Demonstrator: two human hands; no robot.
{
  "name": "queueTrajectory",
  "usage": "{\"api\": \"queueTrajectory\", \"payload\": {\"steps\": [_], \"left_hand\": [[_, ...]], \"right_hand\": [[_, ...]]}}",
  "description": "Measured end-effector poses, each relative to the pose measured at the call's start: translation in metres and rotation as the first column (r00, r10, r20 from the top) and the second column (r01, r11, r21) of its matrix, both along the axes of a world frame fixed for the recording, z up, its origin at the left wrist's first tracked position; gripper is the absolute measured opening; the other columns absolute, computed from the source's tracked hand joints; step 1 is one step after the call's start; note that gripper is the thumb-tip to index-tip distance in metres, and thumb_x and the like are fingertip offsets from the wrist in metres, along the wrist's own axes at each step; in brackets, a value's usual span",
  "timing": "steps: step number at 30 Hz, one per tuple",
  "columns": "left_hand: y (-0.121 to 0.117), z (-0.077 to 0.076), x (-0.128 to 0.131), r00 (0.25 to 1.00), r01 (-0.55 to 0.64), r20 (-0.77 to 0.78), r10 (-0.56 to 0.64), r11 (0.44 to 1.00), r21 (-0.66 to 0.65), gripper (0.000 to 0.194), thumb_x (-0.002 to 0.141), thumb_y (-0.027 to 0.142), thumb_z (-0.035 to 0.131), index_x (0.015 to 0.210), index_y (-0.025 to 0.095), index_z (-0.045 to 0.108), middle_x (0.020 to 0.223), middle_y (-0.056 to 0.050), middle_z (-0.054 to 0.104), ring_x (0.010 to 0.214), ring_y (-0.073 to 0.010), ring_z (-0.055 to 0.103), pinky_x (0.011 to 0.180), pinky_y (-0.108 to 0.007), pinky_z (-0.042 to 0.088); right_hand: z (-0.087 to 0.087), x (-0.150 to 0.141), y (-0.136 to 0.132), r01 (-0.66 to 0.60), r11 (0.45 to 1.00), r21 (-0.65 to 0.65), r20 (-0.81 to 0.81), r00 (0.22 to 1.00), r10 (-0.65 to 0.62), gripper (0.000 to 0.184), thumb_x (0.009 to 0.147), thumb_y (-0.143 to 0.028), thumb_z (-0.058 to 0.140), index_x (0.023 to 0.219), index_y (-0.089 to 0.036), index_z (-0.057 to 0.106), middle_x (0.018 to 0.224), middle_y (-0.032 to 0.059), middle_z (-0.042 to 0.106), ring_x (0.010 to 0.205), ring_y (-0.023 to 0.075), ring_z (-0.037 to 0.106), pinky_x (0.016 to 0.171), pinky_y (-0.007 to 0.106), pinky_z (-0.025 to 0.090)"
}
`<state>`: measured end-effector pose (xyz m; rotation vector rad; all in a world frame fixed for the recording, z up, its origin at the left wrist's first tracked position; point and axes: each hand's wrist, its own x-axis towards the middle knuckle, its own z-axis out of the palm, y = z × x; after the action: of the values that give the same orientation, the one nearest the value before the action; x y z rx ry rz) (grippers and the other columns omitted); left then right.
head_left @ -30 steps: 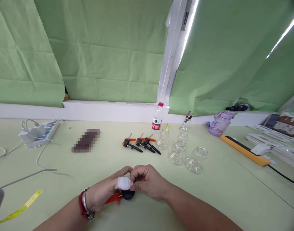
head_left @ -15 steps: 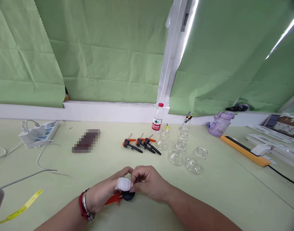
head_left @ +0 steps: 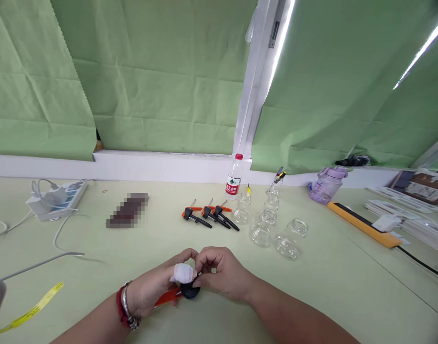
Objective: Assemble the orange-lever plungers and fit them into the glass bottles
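My left hand (head_left: 150,284), with white tape round its thumb, is closed around a black-and-orange nozzle piece (head_left: 190,289). A round black cap and an orange lever show on it; the rest is hidden by my fingers. Thumb and fingers of my right hand (head_left: 222,274) pinch at the cap's upper edge, touching the left fingertips. Beyond my hands lie three similar nozzle pieces (head_left: 213,216), each with a black cap, orange lever and black tube. To their right are several clear glass bottles (head_left: 261,229); some hold screwdrivers (head_left: 278,179).
A plastic water bottle (head_left: 234,179) stands by the wall, a purple bottle (head_left: 326,185) farther right. An orange power strip (head_left: 362,224) and white trays (head_left: 408,220) lie at right. At left are a white power strip (head_left: 63,203), cables, a blurred dark object (head_left: 127,211) and yellow tag (head_left: 37,308).
Both hands keep nearly the same place and grip. The black cap shows slightly more of its top between my fingers. The view has shifted very slightly.
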<state>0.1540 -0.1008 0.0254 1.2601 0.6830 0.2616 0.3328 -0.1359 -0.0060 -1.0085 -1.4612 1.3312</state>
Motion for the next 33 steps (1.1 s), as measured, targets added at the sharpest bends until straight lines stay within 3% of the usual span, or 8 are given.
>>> {"api": "queueTrajectory", "payload": {"steps": [7, 12, 18, 24, 33], "left_hand": [[-0.0004, 0.0003, -0.0001, 1.000, -0.005, 0.008, 0.005, 1.000, 0.000, 0.022, 0.072, 0.035, 0.056, 0.088, 0.022, 0.049, 0.077, 0.001, 0.049, 0.065, -0.0141, 0.044, 0.052, -0.022, 0.033], [-0.0006, -0.0001, -0.0005, 1.000, -0.006, 0.023, 0.006, 1.000, 0.011, 0.023, 0.072, 0.035, 0.055, 0.090, 0.021, 0.050, 0.079, 0.000, 0.049, 0.067, -0.0141, 0.044, 0.053, -0.023, 0.034], [-0.0013, 0.0002, 0.0000, 1.000, -0.015, 0.010, 0.015, 1.000, 0.006, 0.022, 0.073, 0.035, 0.055, 0.090, 0.021, 0.050, 0.079, 0.000, 0.049, 0.068, -0.0145, 0.045, 0.054, -0.023, 0.035], [-0.0010, -0.0011, -0.0002, 1.000, -0.014, 0.012, 0.014, 1.000, 0.006, 0.022, 0.074, 0.038, 0.054, 0.090, 0.022, 0.050, 0.076, 0.001, 0.048, 0.067, -0.0149, 0.045, 0.054, -0.023, 0.037], [-0.0004, -0.0014, -0.0004, 1.000, -0.011, 0.013, 0.011, 1.000, 0.015, 0.022, 0.076, 0.039, 0.053, 0.089, 0.022, 0.049, 0.076, 0.001, 0.047, 0.068, -0.0153, 0.045, 0.055, -0.024, 0.037]], "right_hand": [[-0.0007, 0.0002, 0.0000, -0.003, 1.000, -0.021, 0.003, 1.000, 0.003, 0.029, 0.059, -0.033, 0.081, 0.077, -0.017, 0.066, 0.069, -0.0029, 0.055, 0.061, 0.0093, 0.045, 0.058, 0.023, 0.038], [0.0018, -0.0006, -0.0009, -0.012, 0.997, 0.079, 0.021, 1.000, 0.011, 0.023, 0.062, -0.026, 0.079, 0.081, -0.018, 0.070, 0.075, -0.0019, 0.055, 0.063, 0.0094, 0.045, 0.060, 0.024, 0.038], [0.0011, -0.0010, -0.0018, -0.008, 1.000, -0.021, -0.010, 1.000, 0.008, 0.023, 0.061, -0.026, 0.079, 0.076, -0.017, 0.063, 0.067, -0.0044, 0.053, 0.060, 0.0087, 0.042, 0.058, 0.022, 0.036], [0.0030, -0.0020, -0.0018, -0.005, 1.000, -0.018, -0.036, 0.999, 0.005, 0.028, 0.060, -0.030, 0.079, 0.069, -0.016, 0.057, 0.070, -0.0036, 0.054, 0.062, 0.0090, 0.045, 0.059, 0.023, 0.037], [0.0011, -0.0014, -0.0013, -0.019, 0.999, -0.033, -0.026, 1.000, 0.018, 0.028, 0.061, -0.032, 0.078, 0.074, -0.017, 0.058, 0.071, -0.0033, 0.053, 0.063, 0.0093, 0.046, 0.059, 0.022, 0.038]]}}
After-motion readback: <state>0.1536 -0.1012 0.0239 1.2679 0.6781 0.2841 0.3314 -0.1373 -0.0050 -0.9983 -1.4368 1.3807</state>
